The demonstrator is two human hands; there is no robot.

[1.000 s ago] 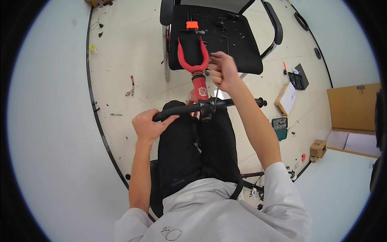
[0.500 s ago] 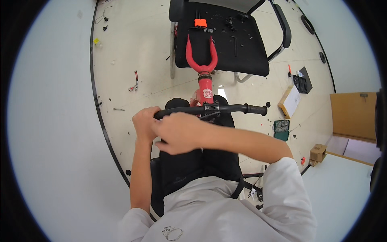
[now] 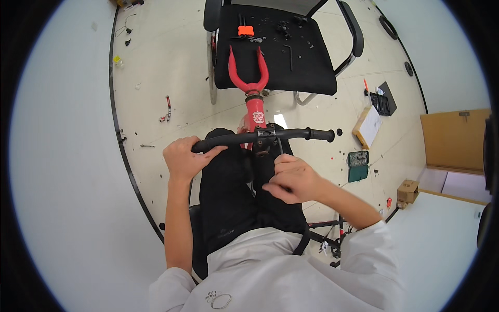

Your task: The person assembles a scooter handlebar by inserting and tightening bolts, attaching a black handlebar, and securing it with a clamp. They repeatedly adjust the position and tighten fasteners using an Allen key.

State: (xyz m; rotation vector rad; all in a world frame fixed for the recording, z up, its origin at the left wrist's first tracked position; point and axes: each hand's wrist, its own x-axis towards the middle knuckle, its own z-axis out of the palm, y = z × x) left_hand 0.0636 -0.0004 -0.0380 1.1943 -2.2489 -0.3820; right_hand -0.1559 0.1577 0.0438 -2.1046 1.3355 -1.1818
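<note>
A black handlebar (image 3: 228, 140) lies crosswise above my lap, clamped by a stem (image 3: 266, 134) on the red bike frame (image 3: 255, 112). The red fork (image 3: 248, 78) points away, its tips over the chair seat. My left hand (image 3: 182, 157) is wrapped round the bar's left end, thumb along its near side. Just below the stem, my right hand (image 3: 296, 179) is closed on a thin hex key (image 3: 281, 147), whose upper end reaches the stem's right side. Its short end cannot be made out.
A black chair (image 3: 275, 47) ahead carries an orange tool holder (image 3: 246, 31), another hex key (image 3: 290, 56) and small loose parts. On the floor to the right are a green case (image 3: 358, 166), a white-topped box (image 3: 368, 127) and a cardboard box (image 3: 408, 191).
My right hand has moved from beside my left hand to the right, below the stem, and now holds the hex key. My left hand stays on the bar. The whole view has shifted slightly.
</note>
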